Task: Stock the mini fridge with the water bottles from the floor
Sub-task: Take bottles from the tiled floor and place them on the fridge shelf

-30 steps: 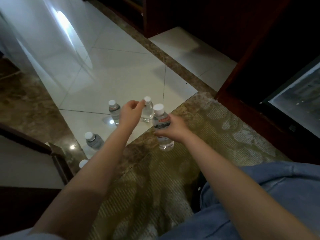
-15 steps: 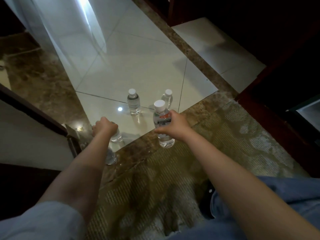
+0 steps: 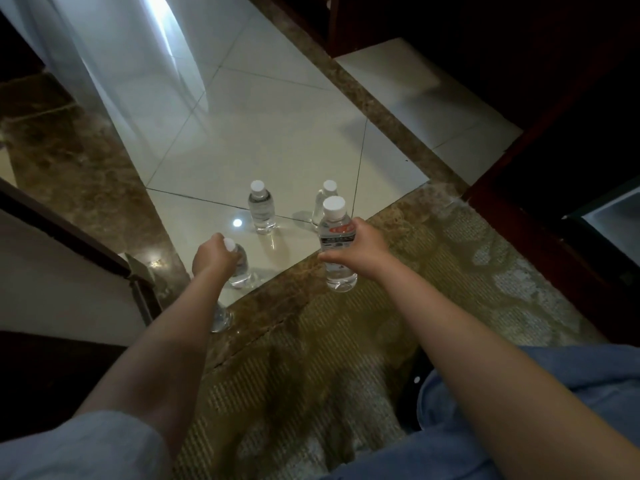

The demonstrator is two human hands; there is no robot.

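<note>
The right grip point(image 3: 363, 249) is curled round the middle of a labelled water bottle point(image 3: 334, 233), thumb on the near side and fingers wrapped over the label. The bottle stands upright with its white cap on, above the brown marble strip point(image 3: 266, 306) that edges the floor's white tiles point(image 3: 277, 133); whether its base touches the floor cannot be told. The left grip point(image 3: 211, 259) is closed over the neck of a second bottle point(image 3: 242, 270), whose cap shows just beside the knuckles and whose base sits on a white tile near that strip.

Nearest the person, a patterned rug point(image 3: 346, 358) covers the floor under both forearms, with blue cloth at the lower right. Just past the rug's left edge, the base of a third bottle point(image 3: 221, 320) shows from under the left forearm, mostly hidden.

Beyond the hands, two more capped bottles stand upright on the tiles: one point(image 3: 262, 211) between the two hands, and another point(image 3: 329, 187) partly behind the labelled bottle. At the right edge, well apart from the bottles, part of the mini fridge point(image 3: 609, 220) shows inside dark wooden cabinetry.
</note>
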